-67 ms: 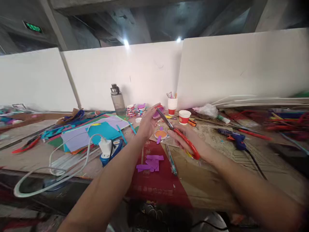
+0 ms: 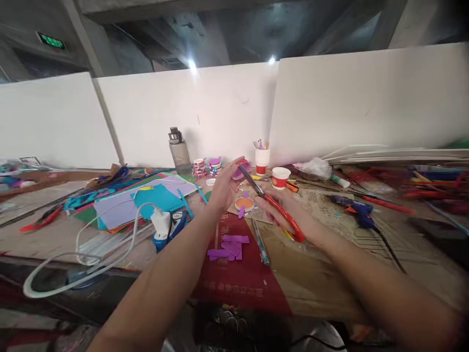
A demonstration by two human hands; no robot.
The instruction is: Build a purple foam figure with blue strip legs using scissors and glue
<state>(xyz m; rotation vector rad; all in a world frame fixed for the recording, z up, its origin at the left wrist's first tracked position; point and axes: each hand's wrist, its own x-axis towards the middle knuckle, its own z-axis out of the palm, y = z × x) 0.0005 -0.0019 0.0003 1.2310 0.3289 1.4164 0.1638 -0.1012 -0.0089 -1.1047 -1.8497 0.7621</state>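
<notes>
L hand (image 2: 224, 187) pinching purple pc (image 2: 241, 171), R hand (image 2: 281, 207) gripping scissors (image 2: 284, 215), cup (image 2: 280, 181) bhd, pen (image 2: 260, 243) nr, glue gun (image 2: 362, 214) on R

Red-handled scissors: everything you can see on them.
The scissors have glossy red, plastic-looking handles and dark, metallic-looking blades. The right hand holds them by the handles, slanted, blades pointing forward and left. The tips overlap the purple piece at the left hand; contact and blade opening are unclear.

Two hands in play, left hand (image 2: 224, 188) and right hand (image 2: 293, 209)! One held pair of red-handled scissors (image 2: 271, 201), one glue gun (image 2: 362, 214), one water bottle (image 2: 179, 154), one lit green sign (image 2: 52, 41), two bright ceiling lights (image 2: 192, 64).
</notes>
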